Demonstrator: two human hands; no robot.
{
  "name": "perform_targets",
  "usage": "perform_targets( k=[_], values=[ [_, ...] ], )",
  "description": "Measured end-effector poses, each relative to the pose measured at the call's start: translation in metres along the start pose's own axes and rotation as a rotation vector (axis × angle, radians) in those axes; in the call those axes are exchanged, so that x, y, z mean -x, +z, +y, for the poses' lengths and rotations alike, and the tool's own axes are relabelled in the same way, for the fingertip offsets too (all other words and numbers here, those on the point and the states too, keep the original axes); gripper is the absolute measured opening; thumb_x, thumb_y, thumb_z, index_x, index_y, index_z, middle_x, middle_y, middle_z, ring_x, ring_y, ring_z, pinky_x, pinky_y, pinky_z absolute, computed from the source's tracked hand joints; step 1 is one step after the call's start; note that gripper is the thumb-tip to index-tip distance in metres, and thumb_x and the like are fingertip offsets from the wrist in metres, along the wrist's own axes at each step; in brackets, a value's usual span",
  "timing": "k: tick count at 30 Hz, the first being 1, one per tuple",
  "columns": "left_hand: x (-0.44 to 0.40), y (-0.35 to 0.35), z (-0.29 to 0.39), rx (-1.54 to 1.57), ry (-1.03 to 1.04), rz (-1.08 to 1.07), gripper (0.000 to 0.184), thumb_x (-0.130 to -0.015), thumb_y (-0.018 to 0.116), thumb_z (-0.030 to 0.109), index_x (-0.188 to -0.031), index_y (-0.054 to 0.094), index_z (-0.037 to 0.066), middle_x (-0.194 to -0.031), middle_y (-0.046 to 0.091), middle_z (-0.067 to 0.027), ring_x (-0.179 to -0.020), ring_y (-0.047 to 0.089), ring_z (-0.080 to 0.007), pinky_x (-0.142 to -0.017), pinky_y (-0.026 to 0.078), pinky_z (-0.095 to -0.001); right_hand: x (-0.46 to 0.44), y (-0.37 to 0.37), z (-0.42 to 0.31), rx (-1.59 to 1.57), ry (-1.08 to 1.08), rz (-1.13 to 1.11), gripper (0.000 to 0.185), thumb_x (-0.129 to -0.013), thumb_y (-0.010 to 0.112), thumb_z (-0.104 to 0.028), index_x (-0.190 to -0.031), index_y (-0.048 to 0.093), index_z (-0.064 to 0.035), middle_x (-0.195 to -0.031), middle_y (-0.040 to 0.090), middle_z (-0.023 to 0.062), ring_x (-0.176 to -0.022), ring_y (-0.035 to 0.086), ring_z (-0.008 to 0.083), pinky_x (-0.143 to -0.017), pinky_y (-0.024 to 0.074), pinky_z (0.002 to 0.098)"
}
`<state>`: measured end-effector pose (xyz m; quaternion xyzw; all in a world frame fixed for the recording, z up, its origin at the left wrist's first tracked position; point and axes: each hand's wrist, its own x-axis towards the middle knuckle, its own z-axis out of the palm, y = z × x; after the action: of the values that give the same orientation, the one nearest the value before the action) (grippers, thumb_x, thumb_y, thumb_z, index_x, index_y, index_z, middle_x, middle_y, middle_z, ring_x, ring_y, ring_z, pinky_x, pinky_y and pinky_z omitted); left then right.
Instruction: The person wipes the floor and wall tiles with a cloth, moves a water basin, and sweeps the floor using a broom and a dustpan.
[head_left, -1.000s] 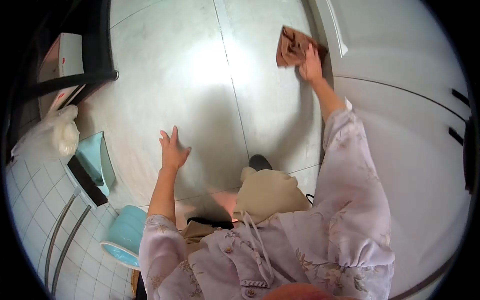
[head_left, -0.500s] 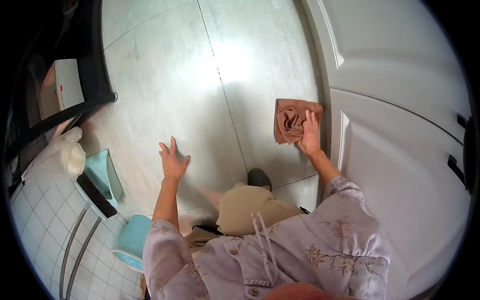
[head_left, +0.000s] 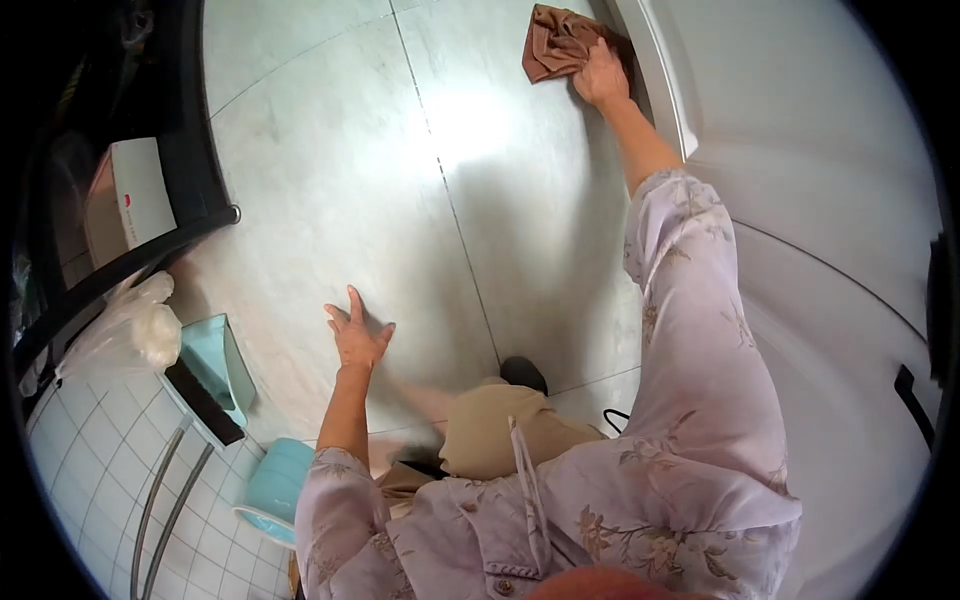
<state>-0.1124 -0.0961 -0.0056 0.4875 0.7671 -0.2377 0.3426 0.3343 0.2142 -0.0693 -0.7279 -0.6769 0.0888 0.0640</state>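
Note:
A crumpled brown cloth [head_left: 558,42] lies on the pale tiled floor [head_left: 330,150] at the top of the view, beside the base of the white cabinet doors. My right hand [head_left: 603,75] is on the right part of this cloth, arm stretched far forward, its fingers pressed into the folds. My left hand [head_left: 359,335] has its fingers spread over the floor at centre left and holds nothing. Whether its palm touches the floor cannot be made out.
White doors [head_left: 800,200] with black handles line the right side. At the left are a black rack [head_left: 190,120] with a white box [head_left: 143,190], a plastic bag [head_left: 140,330], a light-blue dustpan [head_left: 222,365], a brush [head_left: 205,400] and a blue bucket [head_left: 280,480].
The right hand and brown cloth came back toward my body, then moved far forward again along the cabinet base. The left hand stays spread in nearly the same place.

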Motion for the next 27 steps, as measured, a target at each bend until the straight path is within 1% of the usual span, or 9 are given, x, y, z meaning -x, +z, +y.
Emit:
perform_targets(
  k=[5,8,11,13,16,19,20,22,27],
  values=[
    [-0.020,-0.013,0.003,0.037,0.121,0.105,0.107,-0.068,0.076,0.042,-0.145,0.003,0.026,-0.142,-0.001,-0.0362,-0.130,0.011,-0.0543,-0.106,0.027,-0.0466,0.155,-0.035,-0.010,-0.280,-0.046,-0.084,0.066,-0.079,0.055,-0.016,-0.135,0.028,0.0058,-0.140,0.031,0.0249,-0.129,0.027,0.0432,-0.105,0.0258,0.0475],
    [-0.026,-0.029,0.028,0.069,0.001,0.060,0.110,-0.067,0.078,0.041,-0.145,0.002,0.027,-0.142,-0.004,-0.0362,-0.129,0.009,-0.0566,-0.106,0.026,-0.0481,0.244,-0.012,-0.007,0.013,-0.064,-0.211,0.066,-0.080,0.053,-0.021,-0.136,0.029,0.0041,-0.145,0.025,0.0210,-0.134,0.021,0.0404,-0.107,0.0195,0.0507],
    [-0.022,-0.032,0.042,0.127,-0.077,0.016,0.120,-0.060,0.082,0.043,-0.145,-0.001,0.027,-0.141,-0.009,-0.0368,-0.130,0.001,-0.0570,-0.108,0.022,-0.0487,0.179,-0.021,-0.021,-0.144,-0.163,0.004,0.063,-0.080,0.051,-0.018,-0.136,0.030,0.0039,-0.146,0.024,0.0184,-0.135,0.019,0.0389,-0.107,0.0187,0.0518],
    [-0.024,-0.023,0.042,0.124,-0.082,0.049,0.123,-0.058,0.083,0.042,-0.145,-0.003,0.028,-0.141,-0.010,-0.0367,-0.130,0.001,-0.0566,-0.108,0.022,-0.0485,0.091,-0.012,-0.017,-0.121,-0.144,-0.059,0.062,-0.078,0.049,-0.012,-0.135,0.030,0.0040,-0.147,0.023,0.0140,-0.135,0.019,0.0368,-0.108,0.0181,0.0522],
    [-0.027,-0.021,0.045,0.122,-0.088,0.093,0.124,-0.057,0.084,0.041,-0.145,-0.003,0.029,-0.141,-0.012,-0.0363,-0.130,0.002,-0.0568,-0.107,0.025,-0.0483,-0.040,0.026,-0.002,0.205,-0.258,0.089,0.059,-0.081,0.051,-0.019,-0.134,0.034,0.0013,-0.147,0.024,0.0120,-0.135,0.021,0.0337,-0.107,0.0225,0.0496],
    [-0.026,-0.020,0.044,0.134,-0.085,0.101,0.122,-0.058,0.084,0.039,-0.145,-0.002,0.030,-0.141,-0.013,-0.0360,-0.129,0.003,-0.0580,-0.105,0.028,-0.0493,-0.141,0.055,0.019,0.046,-0.190,0.114,0.046,-0.080,0.053,-0.020,-0.123,0.046,-0.0036,-0.145,0.030,0.0112,-0.133,0.025,0.0341,-0.105,0.0236,0.0501],
    [-0.029,-0.019,0.043,0.135,-0.073,0.119,0.122,-0.058,0.084,0.037,-0.145,-0.002,0.030,-0.141,-0.014,-0.0361,-0.129,0.003,-0.0585,-0.105,0.028,-0.0504,-0.134,0.023,-0.024,0.060,-0.024,0.043,0.060,-0.084,0.048,-0.022,-0.138,0.030,-0.0025,-0.141,0.031,0.0213,-0.128,0.032,0.0362,-0.110,0.0224,0.0385],
    [-0.029,-0.026,0.048,0.135,-0.092,0.087,0.122,-0.057,0.084,0.038,-0.145,-0.001,0.030,-0.141,-0.014,-0.0360,-0.128,0.003,-0.0587,-0.104,0.028,-0.0513,-0.190,0.054,0.015,0.100,-0.015,-0.088,0.064,-0.085,0.045,-0.021,-0.139,0.022,0.0038,-0.145,0.024,0.0201,-0.133,0.024,0.0347,-0.112,0.0154,0.0349],
    [-0.031,-0.030,0.050,0.111,-0.121,0.053,0.122,-0.056,0.085,0.038,-0.144,0.000,0.031,-0.140,-0.016,-0.0359,-0.128,0.002,-0.0588,-0.104,0.029,-0.0523,-0.172,0.027,-0.016,0.151,-0.029,-0.106,0.061,-0.085,0.042,-0.025,-0.138,0.026,0.0002,-0.146,0.023,0.0165,-0.135,0.019,0.0320,-0.111,0.0174,0.0394]
  ],
)
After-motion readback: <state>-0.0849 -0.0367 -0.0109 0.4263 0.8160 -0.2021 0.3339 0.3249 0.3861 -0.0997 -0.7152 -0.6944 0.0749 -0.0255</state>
